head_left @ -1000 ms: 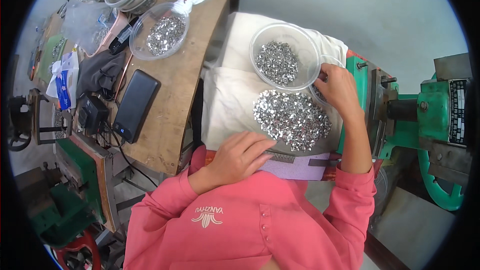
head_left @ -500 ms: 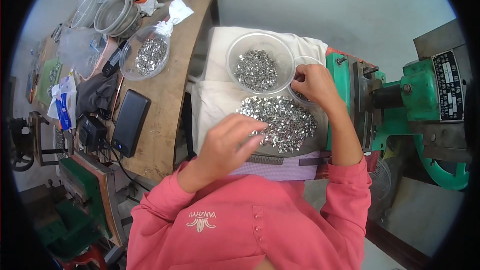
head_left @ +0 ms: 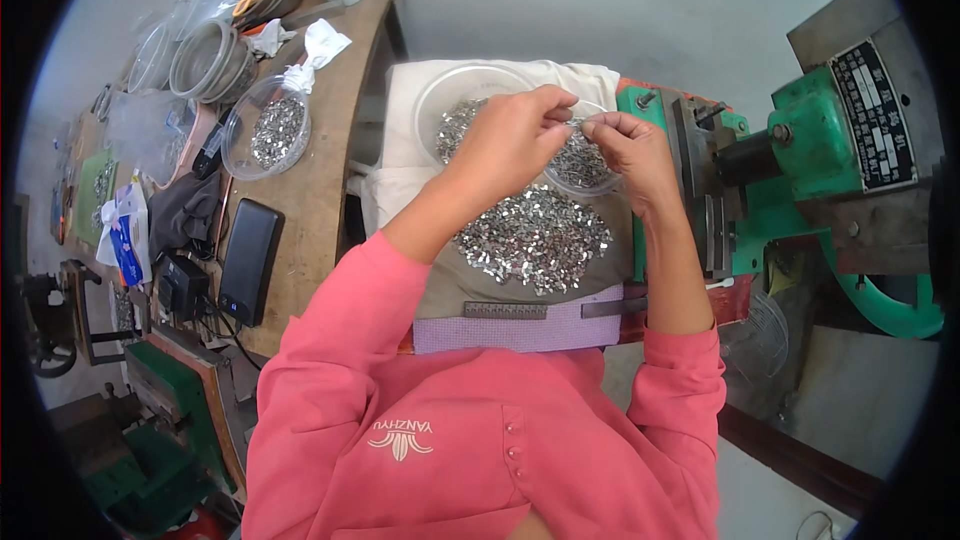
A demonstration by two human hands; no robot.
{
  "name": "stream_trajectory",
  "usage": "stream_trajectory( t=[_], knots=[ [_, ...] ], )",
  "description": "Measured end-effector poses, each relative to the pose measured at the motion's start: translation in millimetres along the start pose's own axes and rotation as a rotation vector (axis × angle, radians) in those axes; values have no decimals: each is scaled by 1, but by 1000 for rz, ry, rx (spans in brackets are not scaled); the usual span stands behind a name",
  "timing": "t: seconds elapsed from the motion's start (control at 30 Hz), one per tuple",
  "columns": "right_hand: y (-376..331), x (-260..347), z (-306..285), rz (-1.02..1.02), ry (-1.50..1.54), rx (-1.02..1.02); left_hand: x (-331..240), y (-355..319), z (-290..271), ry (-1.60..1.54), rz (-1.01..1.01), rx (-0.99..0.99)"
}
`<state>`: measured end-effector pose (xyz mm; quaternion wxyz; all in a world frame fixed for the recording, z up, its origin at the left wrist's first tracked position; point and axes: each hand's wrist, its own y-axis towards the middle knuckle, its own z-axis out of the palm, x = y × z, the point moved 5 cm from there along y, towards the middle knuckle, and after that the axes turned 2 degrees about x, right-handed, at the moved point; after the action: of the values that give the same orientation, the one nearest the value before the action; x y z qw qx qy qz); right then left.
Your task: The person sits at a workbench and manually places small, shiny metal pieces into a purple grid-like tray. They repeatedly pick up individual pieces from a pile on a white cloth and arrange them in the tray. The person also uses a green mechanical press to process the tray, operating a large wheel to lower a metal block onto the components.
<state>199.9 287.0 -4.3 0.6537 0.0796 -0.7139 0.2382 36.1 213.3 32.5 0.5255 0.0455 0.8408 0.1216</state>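
My left hand [head_left: 515,143] reaches over the front clear tub [head_left: 424,112], which holds small silvery metal pieces. Its fingertips are pinched together above a smaller clear tub [head_left: 582,192] of similar pieces. Close beside it, my right hand [head_left: 636,152] also has thumb and fingers pinched, at the right side of that smaller tub. Whatever lies between the fingertips of either hand is too small to make out. In front of both tubs, a loose pile of shiny metal pieces [head_left: 535,240] spreads over a grey-beige cloth [head_left: 440,285].
A green machine [head_left: 805,130] stands close on the right. At the left, a wooden table [head_left: 318,240] carries another tub of metal pieces [head_left: 275,130], a black power bank [head_left: 252,260] and stacked bowls [head_left: 212,60]. A dark metal strip [head_left: 505,310] lies on the purple mat [head_left: 450,335].
My left hand has moved from the pile's left side up and right to the smaller tub, its loosely parted fingers now pinched. My right hand stays by that tub. The view has shifted slightly.
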Motion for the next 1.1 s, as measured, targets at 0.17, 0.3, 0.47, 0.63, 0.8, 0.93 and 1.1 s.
stream_trajectory(
  t=[0.17, 0.3, 0.47, 0.63, 0.8, 0.93, 1.1],
  knots=[
    [0, -10, 3, 37, 145, -30, 9, 12, 25, 60, -25, 1],
    [0, -30, -16, 50, 299, -52, 14, 13, 43, -80, -24, -121],
    [10, -45, -21, 48, 400, -2, 17, 14, 54, -12, -19, -151],
    [6, -43, -19, -1, 344, -12, 21, 21, 55, 69, -65, -115],
    [7, -46, -27, -9, 184, -33, 12, 23, 54, 162, 13, -127],
    [-4, -34, -16, 23, -55, -90, 11, 19, 49, 176, 25, -163],
    [-12, -26, -4, 23, 69, -150, 7, 18, 41, 5, -10, -198]
  ],
)
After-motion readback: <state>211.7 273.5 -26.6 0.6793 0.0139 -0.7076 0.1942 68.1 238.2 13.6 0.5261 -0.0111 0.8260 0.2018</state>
